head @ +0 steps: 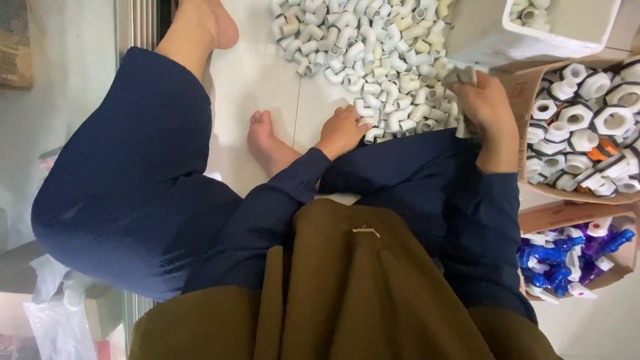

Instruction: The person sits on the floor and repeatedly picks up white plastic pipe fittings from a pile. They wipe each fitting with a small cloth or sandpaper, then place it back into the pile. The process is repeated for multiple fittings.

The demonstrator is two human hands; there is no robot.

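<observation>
A heap of white pipe elbows [373, 60] spreads over the pale tiled floor [257, 80], reaching right up to both grips. Past the right grip sits a white tub [507, 37], and beside it a cardboard box [527, 90] of white nuts. The right hand [490, 107] pinches one pipe elbow [462, 75] at the heap's edge. The left hand [341, 130] rests with fingers curled, touching the nearest elbows.
</observation>
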